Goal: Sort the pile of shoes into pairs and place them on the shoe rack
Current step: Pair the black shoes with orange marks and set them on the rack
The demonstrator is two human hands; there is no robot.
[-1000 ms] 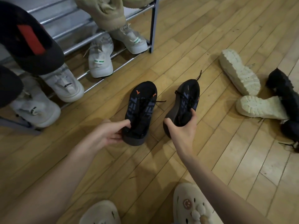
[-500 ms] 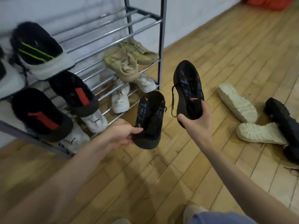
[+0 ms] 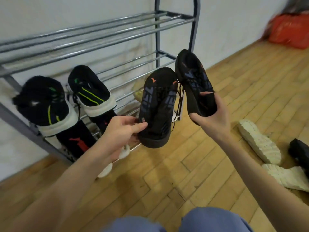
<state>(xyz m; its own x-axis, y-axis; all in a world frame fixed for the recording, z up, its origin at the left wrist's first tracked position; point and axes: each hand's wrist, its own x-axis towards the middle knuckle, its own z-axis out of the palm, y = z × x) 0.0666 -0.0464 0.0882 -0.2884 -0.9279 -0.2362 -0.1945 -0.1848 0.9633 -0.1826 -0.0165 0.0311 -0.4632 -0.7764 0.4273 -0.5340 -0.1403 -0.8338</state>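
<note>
I hold a matching pair of black shoes with blue lettering and small orange marks, both off the floor in front of the metal shoe rack (image 3: 93,33). My left hand (image 3: 122,129) grips the heel of the left black shoe (image 3: 157,106). My right hand (image 3: 212,114) grips the heel of the right black shoe (image 3: 194,81), which is raised a little higher, toe up. The two shoes touch near their toes. The rack's top shelf bars are bare. A black pair with lime stripes and white soles (image 3: 90,92) sits on a middle shelf at the left.
Black shoes with red marks (image 3: 76,143) and pale shoes sit on lower shelves, partly hidden by my arm. On the wooden floor at the right lie two cream shoes (image 3: 259,144), soles up, and a black shoe (image 3: 299,151). An orange bag (image 3: 291,30) rests by the wall.
Both hands have lifted the black shoes off the floor and raised them toward the rack. My view has tilted upward, so the upper shelves now show.
</note>
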